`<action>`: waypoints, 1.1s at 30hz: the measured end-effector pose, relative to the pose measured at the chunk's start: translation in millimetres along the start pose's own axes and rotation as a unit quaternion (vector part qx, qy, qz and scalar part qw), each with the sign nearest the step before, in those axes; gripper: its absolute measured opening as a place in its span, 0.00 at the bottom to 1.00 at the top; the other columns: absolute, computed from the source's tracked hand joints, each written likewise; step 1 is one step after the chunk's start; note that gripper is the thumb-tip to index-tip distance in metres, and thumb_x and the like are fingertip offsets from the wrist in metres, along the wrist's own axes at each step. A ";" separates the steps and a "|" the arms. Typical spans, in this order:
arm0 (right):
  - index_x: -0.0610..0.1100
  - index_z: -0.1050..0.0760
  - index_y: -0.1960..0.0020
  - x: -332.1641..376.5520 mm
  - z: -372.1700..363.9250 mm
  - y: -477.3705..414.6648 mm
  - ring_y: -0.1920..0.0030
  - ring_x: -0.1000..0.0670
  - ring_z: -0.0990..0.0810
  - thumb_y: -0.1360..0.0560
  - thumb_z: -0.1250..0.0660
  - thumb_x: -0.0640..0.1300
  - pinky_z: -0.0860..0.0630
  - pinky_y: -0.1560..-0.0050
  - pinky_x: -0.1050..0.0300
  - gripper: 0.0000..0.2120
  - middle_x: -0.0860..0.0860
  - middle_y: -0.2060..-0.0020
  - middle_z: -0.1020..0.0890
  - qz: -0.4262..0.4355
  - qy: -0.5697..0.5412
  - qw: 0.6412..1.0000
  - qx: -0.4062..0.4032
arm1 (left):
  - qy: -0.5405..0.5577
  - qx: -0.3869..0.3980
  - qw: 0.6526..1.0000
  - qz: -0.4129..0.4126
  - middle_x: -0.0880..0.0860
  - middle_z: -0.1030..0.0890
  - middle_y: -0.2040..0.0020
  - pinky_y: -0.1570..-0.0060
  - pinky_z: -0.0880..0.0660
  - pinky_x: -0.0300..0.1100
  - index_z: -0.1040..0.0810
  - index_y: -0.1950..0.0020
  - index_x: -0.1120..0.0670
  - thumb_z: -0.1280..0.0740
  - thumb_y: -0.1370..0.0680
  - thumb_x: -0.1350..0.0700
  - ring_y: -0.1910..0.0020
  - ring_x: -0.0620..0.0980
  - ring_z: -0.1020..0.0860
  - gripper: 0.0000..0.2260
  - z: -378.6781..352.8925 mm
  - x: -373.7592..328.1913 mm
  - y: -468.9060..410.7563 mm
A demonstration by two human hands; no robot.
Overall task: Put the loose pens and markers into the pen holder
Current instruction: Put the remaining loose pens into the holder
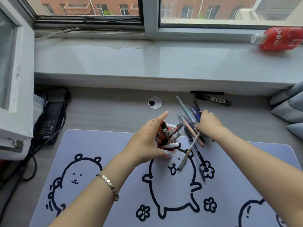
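Note:
A white pen holder [169, 154] stands at the far edge of the lilac desk mat, tilted and crammed with several pens [168, 135]. My left hand [146, 141] wraps around its left side and grips it. My right hand [209, 124] rests on a pile of loose pens [188, 115] just right of the holder and pinches a clear pen [188, 154] that slants down toward me. A black pen [199, 159] lies on the mat under it. A black whiteboard marker [214, 99] lies farther back beside another dark pen [207, 92] at the sill's foot.
The lilac mat [114, 177] with bear drawings covers the near desk. A black power adapter [49, 120] with cables sits at the left. A round cable grommet [155, 102] is behind the holder. A red bottle [278, 39] lies on the windowsill, and curtain folds [290, 108] hang at right.

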State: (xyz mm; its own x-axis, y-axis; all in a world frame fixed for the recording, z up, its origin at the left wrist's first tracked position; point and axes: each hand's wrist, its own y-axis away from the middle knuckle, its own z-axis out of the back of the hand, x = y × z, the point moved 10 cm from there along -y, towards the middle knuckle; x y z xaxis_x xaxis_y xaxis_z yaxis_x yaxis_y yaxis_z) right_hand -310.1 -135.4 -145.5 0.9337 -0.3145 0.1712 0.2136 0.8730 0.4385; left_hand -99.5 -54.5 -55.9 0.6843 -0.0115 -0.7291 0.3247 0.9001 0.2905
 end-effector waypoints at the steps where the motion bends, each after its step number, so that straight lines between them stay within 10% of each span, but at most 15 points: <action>1: 0.32 0.35 0.42 -4.1 6.2 1.0 0.46 0.35 0.25 0.25 0.39 0.38 0.31 0.56 0.51 0.14 0.34 0.44 0.27 -0.009 -0.022 1.000 -0.008 | 0.000 0.000 1.000 0.003 0.44 0.34 0.33 0.40 0.29 0.46 0.52 0.30 0.32 0.23 0.39 0.51 0.36 0.45 0.33 0.49 0.0 0.4 0.2; 5: 0.38 0.33 0.52 4.2 63.5 29.5 0.61 0.42 0.28 0.21 0.46 0.41 0.36 0.66 0.53 0.06 0.42 0.61 0.25 0.072 -0.270 0.952 -0.127 | 0.010 0.000 1.000 0.009 0.43 0.34 0.33 0.41 0.28 0.46 0.51 0.30 0.33 0.23 0.39 0.51 0.37 0.46 0.31 0.48 0.2 2.4 1.2; 13: 0.50 0.35 0.53 54.3 105.8 146.2 0.63 0.54 0.27 0.22 0.49 0.40 0.27 0.60 0.65 0.07 0.50 0.65 0.28 0.253 -0.673 0.664 -0.206 | 0.015 -0.001 1.000 0.018 0.42 0.33 0.34 0.43 0.28 0.44 0.50 0.31 0.32 0.22 0.41 0.52 0.41 0.47 0.29 0.49 -0.1 2.9 -0.3; 16: 0.50 0.34 0.55 78.6 77.0 151.7 0.58 0.54 0.24 0.23 0.44 0.38 0.27 0.50 0.60 0.08 0.50 0.62 0.26 0.240 -0.659 0.683 -0.204 | 0.026 -0.004 1.000 0.014 0.40 0.33 0.37 0.41 0.29 0.43 0.48 0.31 0.32 0.21 0.42 0.51 0.40 0.44 0.30 0.49 -0.4 4.2 -0.8; 26: 0.60 0.37 0.42 85.1 84.7 152.7 0.63 0.53 0.20 0.31 0.31 0.30 0.20 0.61 0.59 0.31 0.52 0.55 0.25 0.313 -0.600 0.695 -0.242 | 0.031 -0.004 0.999 0.006 0.42 0.33 0.35 0.41 0.28 0.44 0.47 0.31 0.33 0.20 0.42 0.51 0.38 0.43 0.31 0.49 0.1 4.3 -2.5; 28: 0.66 0.34 0.45 82.2 84.3 153.0 0.64 0.56 0.20 0.32 0.29 0.34 0.22 0.62 0.63 0.30 0.53 0.56 0.25 0.327 -0.578 0.701 -0.260 | 0.034 -0.005 0.999 0.008 0.42 0.34 0.35 0.40 0.28 0.44 0.47 0.31 0.33 0.20 0.42 0.52 0.38 0.43 0.31 0.49 0.2 4.7 -2.2; 31: 0.61 0.27 0.57 89.3 77.6 149.5 0.66 0.51 0.21 0.28 0.34 0.57 0.22 0.63 0.53 0.02 0.57 0.67 0.24 0.322 -0.583 0.711 -0.224 | 0.036 -0.009 0.999 0.010 0.42 0.33 0.35 0.40 0.28 0.46 0.46 0.31 0.34 0.20 0.43 0.52 0.39 0.44 0.30 0.49 0.8 5.5 -2.4; 33: 0.56 0.27 0.63 98.9 68.1 148.2 0.70 0.54 0.25 0.29 0.42 0.68 0.26 0.65 0.56 0.17 0.55 0.73 0.25 0.328 -0.591 0.714 -0.182 | 0.034 -0.007 0.999 0.009 0.43 0.32 0.36 0.41 0.27 0.47 0.46 0.31 0.34 0.20 0.44 0.51 0.39 0.44 0.29 0.50 0.5 5.0 -3.2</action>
State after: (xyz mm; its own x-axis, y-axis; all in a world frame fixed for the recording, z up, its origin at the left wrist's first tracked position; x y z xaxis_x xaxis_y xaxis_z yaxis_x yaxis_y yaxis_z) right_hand -205.7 -62.5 -3.6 0.0177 0.3003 0.9537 0.1042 0.9481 -0.3004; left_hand -96.7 -57.6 -60.2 0.6439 0.0344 -0.7643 0.3030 0.9059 0.2960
